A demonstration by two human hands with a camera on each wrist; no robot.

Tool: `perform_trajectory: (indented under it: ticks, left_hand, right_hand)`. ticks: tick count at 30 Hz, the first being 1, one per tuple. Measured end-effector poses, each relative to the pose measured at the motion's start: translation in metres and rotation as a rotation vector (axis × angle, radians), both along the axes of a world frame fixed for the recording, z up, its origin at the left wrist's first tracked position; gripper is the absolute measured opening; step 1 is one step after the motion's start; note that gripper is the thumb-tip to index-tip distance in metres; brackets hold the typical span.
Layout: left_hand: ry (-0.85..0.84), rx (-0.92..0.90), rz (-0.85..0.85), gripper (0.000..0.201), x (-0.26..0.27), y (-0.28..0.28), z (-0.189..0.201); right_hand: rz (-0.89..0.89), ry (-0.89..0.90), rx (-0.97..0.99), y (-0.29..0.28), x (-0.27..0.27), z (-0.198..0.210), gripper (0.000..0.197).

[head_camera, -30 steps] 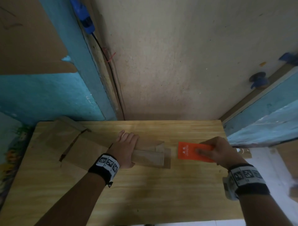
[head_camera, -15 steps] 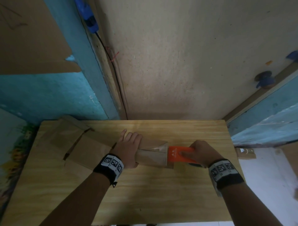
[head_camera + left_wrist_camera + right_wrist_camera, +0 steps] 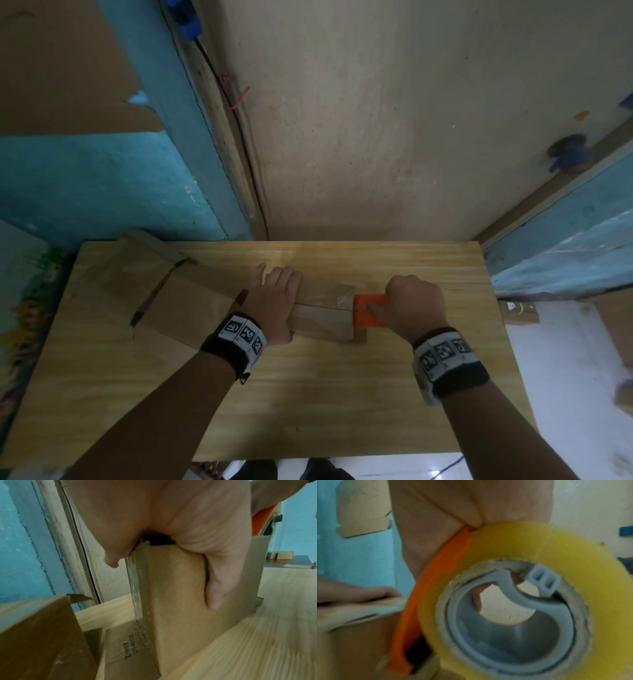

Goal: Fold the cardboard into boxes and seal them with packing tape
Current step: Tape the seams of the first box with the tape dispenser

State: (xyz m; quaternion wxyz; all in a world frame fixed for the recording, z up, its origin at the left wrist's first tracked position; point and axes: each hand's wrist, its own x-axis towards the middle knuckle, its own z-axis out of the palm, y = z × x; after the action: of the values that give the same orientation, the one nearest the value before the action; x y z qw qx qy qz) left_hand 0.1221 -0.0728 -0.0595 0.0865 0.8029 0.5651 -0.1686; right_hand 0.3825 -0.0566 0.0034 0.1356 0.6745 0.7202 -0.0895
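Wood bench (image 3: 308,394) carries the cardboard box (image 3: 325,318) mid-depth. Left hand (image 3: 275,303) clamps the box's left end: thumb on the near face, fingers curled over the top. Right hand (image 3: 414,308) is at the box's right end, fingers wrapped round the orange tape dispenser (image 3: 364,308), which touches the box. Flattened cardboard (image 3: 161,291) lies left of the box, farther back.

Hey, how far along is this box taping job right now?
Done: one small box is folded shut. In hand: the left hand grips it while the right hand holds the orange tape dispenser at its right end. Left: running the tape, plus folding the loose cardboard on the left.
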Motion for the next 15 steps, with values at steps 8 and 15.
perform_trajectory:
  ticks: [8, 15]
  left_hand:
    - [-0.005, -0.042, 0.019, 0.124, -0.001, -0.003, 0.006]
    - [0.176, -0.004, 0.025, 0.146, 0.012, -0.004, 0.016]
  right_hand:
    - [-0.198, 0.055, 0.079, -0.043, -0.001, -0.044, 0.058]
    - [-0.445, 0.137, 0.185, -0.071, 0.031, -0.075, 0.061]
